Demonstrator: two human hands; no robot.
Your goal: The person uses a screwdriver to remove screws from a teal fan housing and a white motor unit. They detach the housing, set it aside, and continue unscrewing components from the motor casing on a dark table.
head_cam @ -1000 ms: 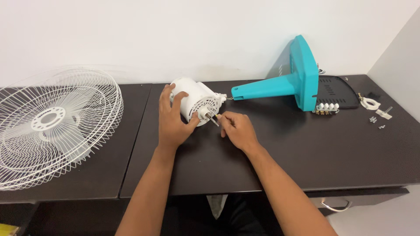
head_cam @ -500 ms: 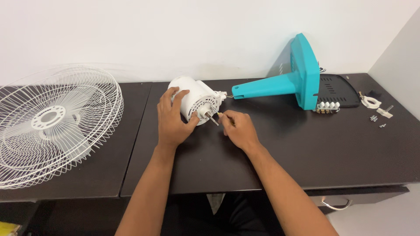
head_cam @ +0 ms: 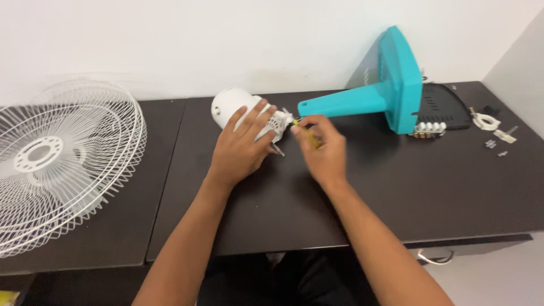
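White motor [head_cam: 235,107], teal stand [head_cam: 391,85], yellow screwdriver [head_cam: 306,133], white wire grille [head_cam: 59,164], dark brown desk [head_cam: 442,187], black panel [head_cam: 445,107].

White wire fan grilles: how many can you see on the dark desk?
1. The round white wire fan grille lies at the desk's far left, apart from both hands; a second could be hidden out of view.
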